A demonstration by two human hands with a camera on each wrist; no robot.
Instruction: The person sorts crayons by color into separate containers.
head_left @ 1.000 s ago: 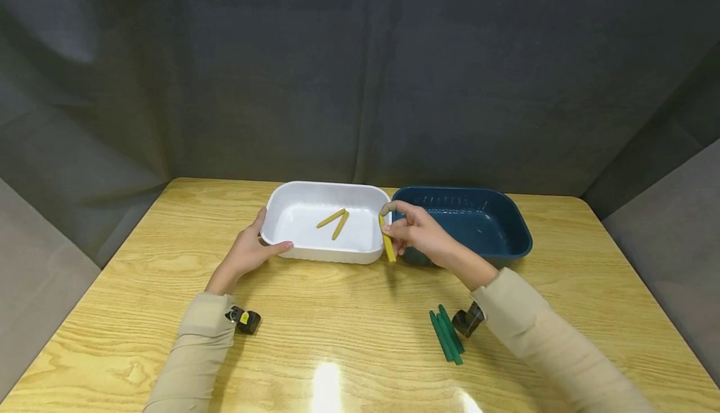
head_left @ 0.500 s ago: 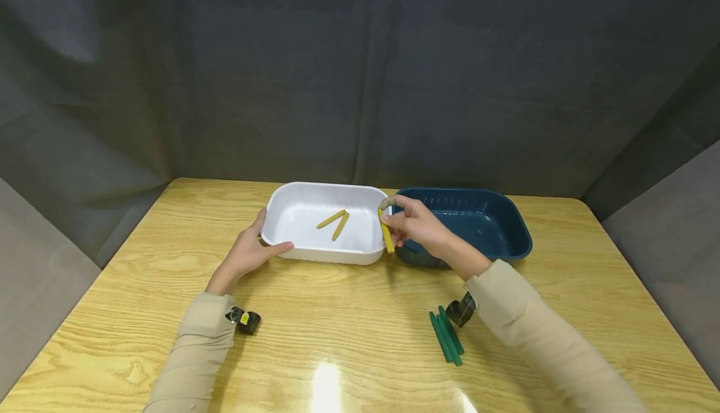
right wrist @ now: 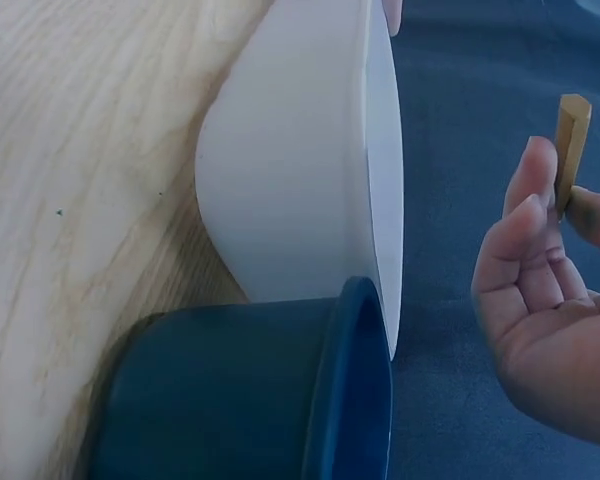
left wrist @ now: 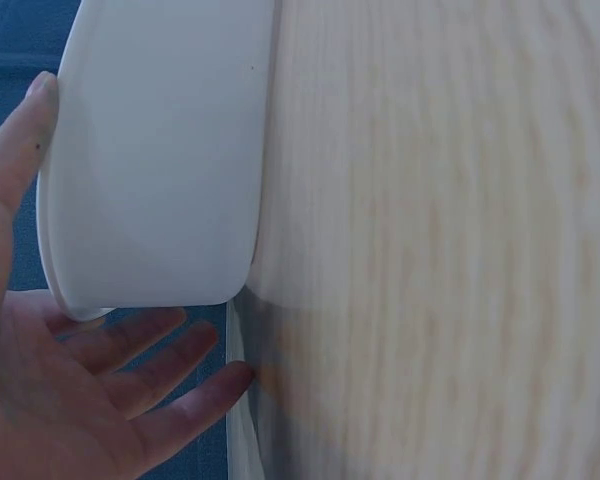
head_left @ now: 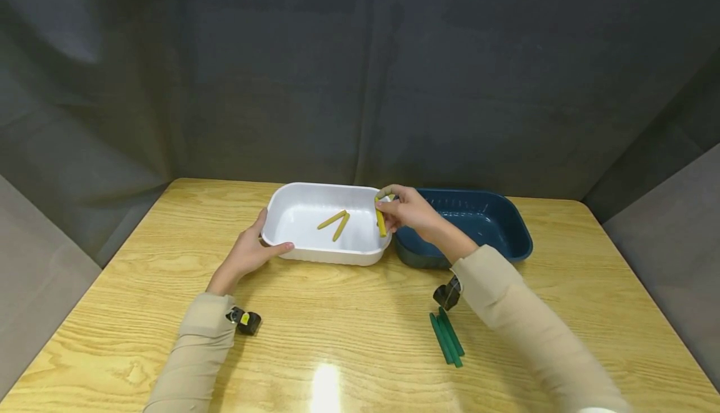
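Note:
My right hand (head_left: 402, 210) pinches a yellow stick (head_left: 380, 220) and holds it over the right edge of the white tub (head_left: 292, 195); the stick's end (right wrist: 572, 140) shows between thumb and fingers in the right wrist view. Two more yellow sticks (head_left: 335, 222) lie inside the tub. My left hand (head_left: 247, 252) rests against the tub's front left corner, thumb along the front wall and straight fingers (left wrist: 175, 395) against its side (left wrist: 160, 170). A dark blue tub (head_left: 506, 219) stands touching the white one on its right.
Three green sticks (head_left: 446, 337) lie together on the wooden table (head_left: 360, 332) near my right forearm. Dark cloth walls close in the back and both sides. The blue tub's rim (right wrist: 350, 390) abuts the white tub (right wrist: 300, 170).
My right hand has lifted the yellow stick from in front of the tubs, up and leftward, to just over the white tub's right edge. The left hand has stayed put.

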